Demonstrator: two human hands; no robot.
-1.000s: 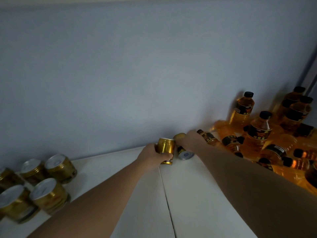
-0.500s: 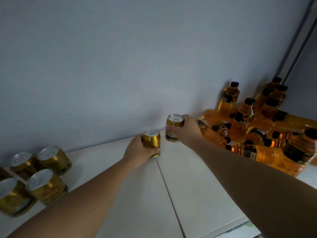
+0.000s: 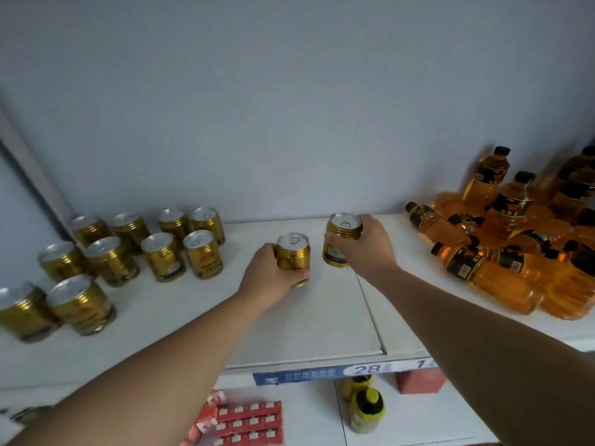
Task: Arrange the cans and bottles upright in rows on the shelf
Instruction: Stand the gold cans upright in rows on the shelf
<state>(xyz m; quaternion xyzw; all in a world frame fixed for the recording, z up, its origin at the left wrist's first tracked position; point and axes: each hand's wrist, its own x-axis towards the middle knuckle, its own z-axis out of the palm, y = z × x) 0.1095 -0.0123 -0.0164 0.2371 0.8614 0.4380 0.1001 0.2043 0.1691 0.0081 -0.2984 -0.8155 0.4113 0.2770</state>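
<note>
Two gold cans stand upright in the middle of the shelf [image 3: 322, 323], each clamped in a hand: the left hand [image 3: 273, 278] wraps the nearer can [image 3: 293, 257], the right hand [image 3: 367, 244] the farther can [image 3: 342, 235], which sits just beside it and a little closer to the back wall. The standing group of cans [image 3: 180, 249] lies off to the left, so the left hand is nearer and likely places first (the right would follow). The bottles [image 3: 502, 252] lie heaped at the right, many on their sides, well apart from the cans.
</note>
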